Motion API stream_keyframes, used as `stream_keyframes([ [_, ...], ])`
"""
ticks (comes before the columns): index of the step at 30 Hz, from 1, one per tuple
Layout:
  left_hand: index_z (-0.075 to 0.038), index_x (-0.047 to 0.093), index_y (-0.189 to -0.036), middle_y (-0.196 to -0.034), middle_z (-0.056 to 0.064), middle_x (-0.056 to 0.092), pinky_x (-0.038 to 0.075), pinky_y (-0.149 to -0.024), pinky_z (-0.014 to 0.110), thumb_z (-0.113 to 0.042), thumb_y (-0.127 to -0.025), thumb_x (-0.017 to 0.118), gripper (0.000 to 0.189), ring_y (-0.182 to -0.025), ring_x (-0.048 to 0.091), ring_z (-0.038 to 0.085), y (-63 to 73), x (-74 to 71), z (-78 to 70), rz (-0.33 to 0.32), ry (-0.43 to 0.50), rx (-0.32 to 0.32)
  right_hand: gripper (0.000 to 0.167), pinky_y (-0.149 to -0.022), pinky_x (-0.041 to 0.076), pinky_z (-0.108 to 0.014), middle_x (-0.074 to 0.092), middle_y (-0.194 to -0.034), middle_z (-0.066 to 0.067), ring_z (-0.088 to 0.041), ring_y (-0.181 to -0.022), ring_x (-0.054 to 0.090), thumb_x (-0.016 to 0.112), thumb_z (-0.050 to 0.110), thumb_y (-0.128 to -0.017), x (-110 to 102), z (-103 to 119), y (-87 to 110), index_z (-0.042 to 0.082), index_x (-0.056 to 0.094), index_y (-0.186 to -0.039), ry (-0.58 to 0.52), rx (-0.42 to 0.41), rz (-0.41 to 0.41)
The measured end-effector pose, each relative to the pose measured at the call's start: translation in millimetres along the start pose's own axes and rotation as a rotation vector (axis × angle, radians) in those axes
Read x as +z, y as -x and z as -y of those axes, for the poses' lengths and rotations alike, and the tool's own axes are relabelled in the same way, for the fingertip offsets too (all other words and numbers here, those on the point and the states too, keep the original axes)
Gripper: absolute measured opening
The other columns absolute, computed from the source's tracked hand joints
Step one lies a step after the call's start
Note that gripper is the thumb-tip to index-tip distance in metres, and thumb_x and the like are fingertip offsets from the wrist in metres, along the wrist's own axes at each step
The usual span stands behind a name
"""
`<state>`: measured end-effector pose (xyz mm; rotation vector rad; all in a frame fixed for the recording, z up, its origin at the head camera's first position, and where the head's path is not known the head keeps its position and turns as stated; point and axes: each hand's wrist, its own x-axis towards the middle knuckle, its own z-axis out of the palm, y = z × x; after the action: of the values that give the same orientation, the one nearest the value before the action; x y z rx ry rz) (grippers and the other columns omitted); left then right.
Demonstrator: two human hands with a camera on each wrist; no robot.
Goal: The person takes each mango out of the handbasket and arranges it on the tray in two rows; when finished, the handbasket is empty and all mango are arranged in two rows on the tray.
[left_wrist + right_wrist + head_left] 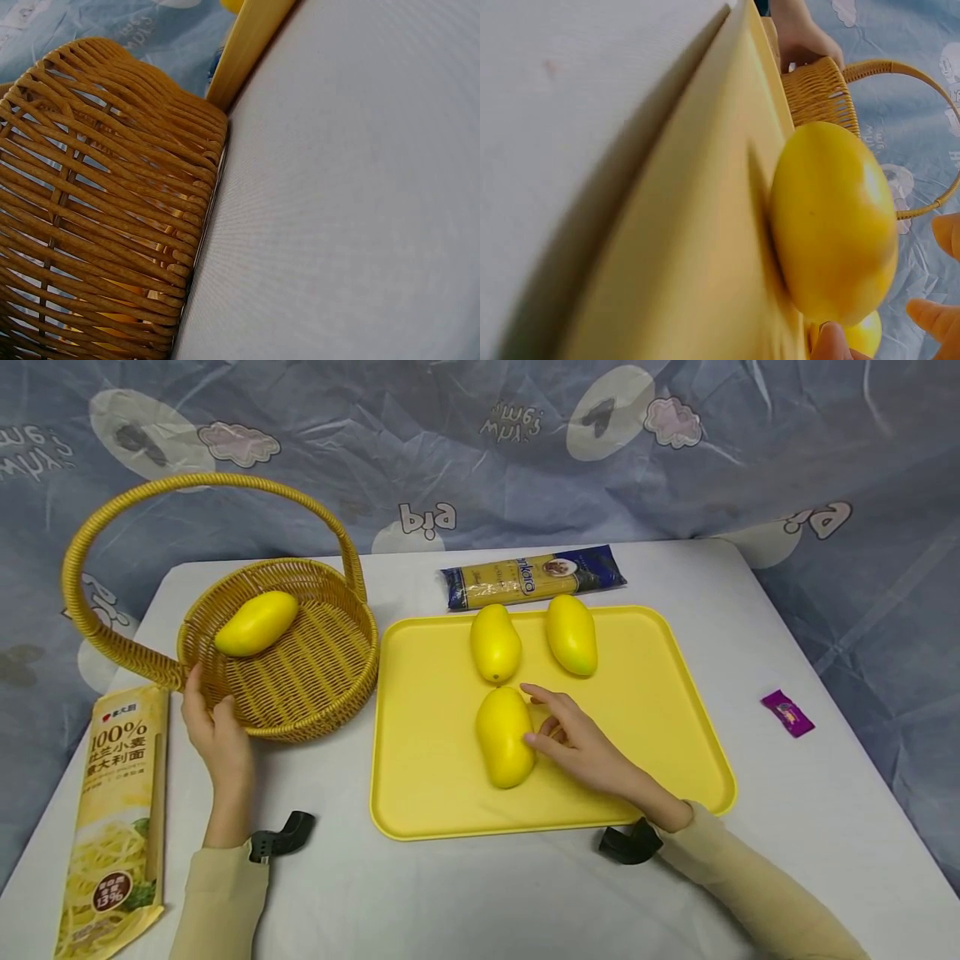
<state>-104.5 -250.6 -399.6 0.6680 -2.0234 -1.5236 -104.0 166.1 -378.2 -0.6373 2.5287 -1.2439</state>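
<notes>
My right hand [573,739] is at the nearest yellow mango [504,737] on the yellow tray [637,710]. Its thumb is at the mango's right side and its index finger reaches over the upper end, with the fingers spread in the right wrist view. Two more mangoes, one on the left [495,643] and one on the right [572,635], lie further back on the tray. My left hand [217,735] grips the rim of the wicker basket [315,718] close to the handle's base. Inside the basket lies another mango [257,623].
A yellow spaghetti packet [112,810] lies left of the left arm. Behind the tray is a blue-ended pasta packet [532,578]. A small purple wrapped sweet [787,712] sits on the white table [450,893] at right. The basket's tall handle [217,481] arches upward.
</notes>
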Motion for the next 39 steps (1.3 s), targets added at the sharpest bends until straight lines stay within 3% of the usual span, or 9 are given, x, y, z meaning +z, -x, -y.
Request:
stream_keyframes([
  [11,-0.022,0.032,-0.145,-0.153,0.002,0.027,0.013,-0.115,0.018,-0.011,-0.095,0.033,0.052,-0.141,0.02,0.006,0.1,-0.1,0.0,-0.002,-0.003,0.008,0.06,-0.079,0.048,-0.029,0.04,-0.139,-0.017,-0.016,-0.089,0.052,0.056,0.022,-0.093,-15,16,-8.8,0.017,0.029,-0.147,0.025,-0.022,-0.011],
  [20,-0.021,0.032,-0.146,-0.153,0.002,0.027,0.012,-0.115,0.019,-0.011,-0.094,0.033,0.052,-0.141,0.019,0.006,0.2,-0.1,-0.2,0.003,0.004,0.01,0.058,-0.08,0.047,-0.032,0.04,-0.141,-0.015,-0.015,-0.092,0.052,0.054,0.023,-0.094,-25,40,-27.6,0.017,0.03,-0.146,0.052,-0.106,-0.039],
  [32,-0.02,0.033,-0.146,-0.152,0.002,0.028,0.013,-0.115,0.019,-0.011,-0.094,0.033,0.052,-0.141,0.02,0.006,1.8,1.7,-1.1,0.001,-0.001,0.014,0.058,-0.078,0.048,-0.03,0.044,-0.136,-0.004,-0.014,-0.091,0.051,0.056,0.024,-0.093,-14,87,-67.6,0.021,0.032,-0.145,0.021,-0.215,-0.021],
  [39,-0.022,0.031,-0.146,-0.153,0.001,0.025,0.012,-0.115,0.019,-0.01,-0.094,0.031,0.053,-0.141,0.018,0.005,1.6,-1.8,-0.9,0.015,-0.007,-0.002,0.056,-0.077,0.049,-0.026,0.045,-0.135,-0.007,-0.013,-0.089,0.052,0.055,0.022,-0.094,0,112,-97.1,0.017,0.033,-0.145,-0.013,-0.28,-0.004],
])
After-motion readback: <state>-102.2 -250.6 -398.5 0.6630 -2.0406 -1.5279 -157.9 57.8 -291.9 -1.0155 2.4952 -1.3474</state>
